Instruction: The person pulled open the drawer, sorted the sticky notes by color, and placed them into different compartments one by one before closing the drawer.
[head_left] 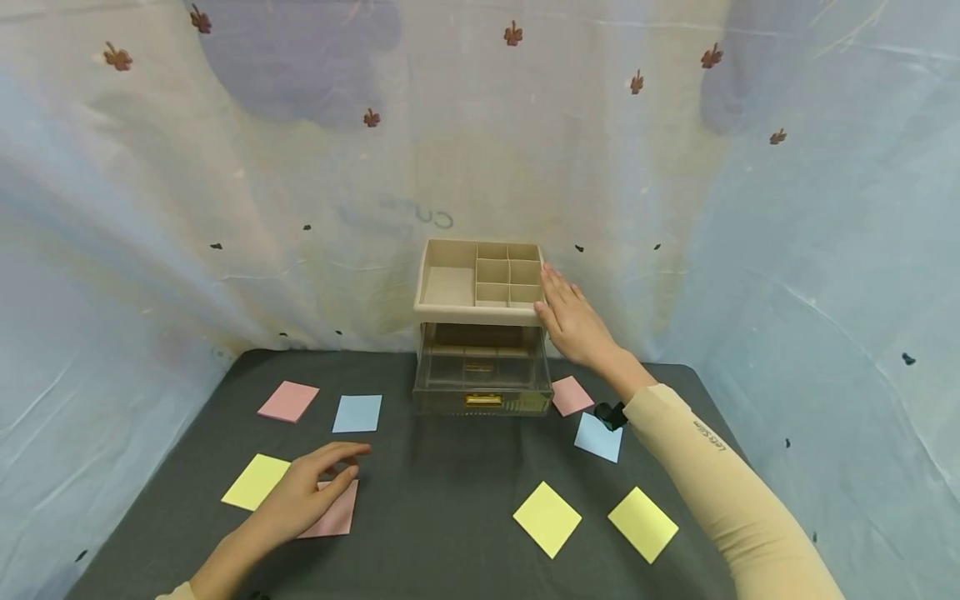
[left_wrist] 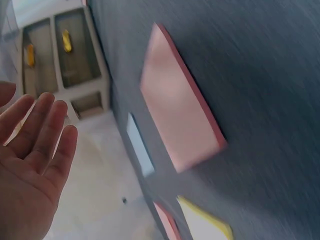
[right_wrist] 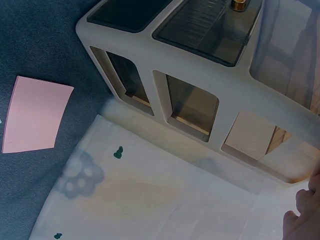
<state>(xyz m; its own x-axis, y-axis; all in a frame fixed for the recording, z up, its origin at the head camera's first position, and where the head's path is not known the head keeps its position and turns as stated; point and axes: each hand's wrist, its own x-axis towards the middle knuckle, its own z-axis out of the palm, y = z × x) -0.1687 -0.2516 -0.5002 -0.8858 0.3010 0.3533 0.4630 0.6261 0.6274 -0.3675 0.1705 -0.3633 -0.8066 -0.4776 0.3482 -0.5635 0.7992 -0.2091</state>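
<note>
A beige desktop organizer (head_left: pixel 480 315) stands at the back of the table, with a compartment tray on top and see-through drawers (head_left: pixel 483 379) with gold handles below. My right hand (head_left: pixel 576 321) lies along the right edge of the tray, fingers straight; in the right wrist view only part of the hand (right_wrist: pixel 304 210) shows at the lower right corner. My left hand (head_left: pixel 303 496) hovers over a pink sticky-note pad (head_left: pixel 337 510), fingers loosely bent and holding nothing. The left wrist view shows its palm (left_wrist: pixel 27 175) turned up beside the pink pad (left_wrist: pixel 175 102).
Left of the organizer lie a pink pad (head_left: pixel 288 402), a blue pad (head_left: pixel 357 413) and a yellow pad (head_left: pixel 255 481). To its right are a pink pad (head_left: pixel 572 396), a blue pad (head_left: pixel 598 437) and yellow pads (head_left: pixel 547 520). A patterned curtain (head_left: pixel 480 167) surrounds the dark table (head_left: pixel 442 533).
</note>
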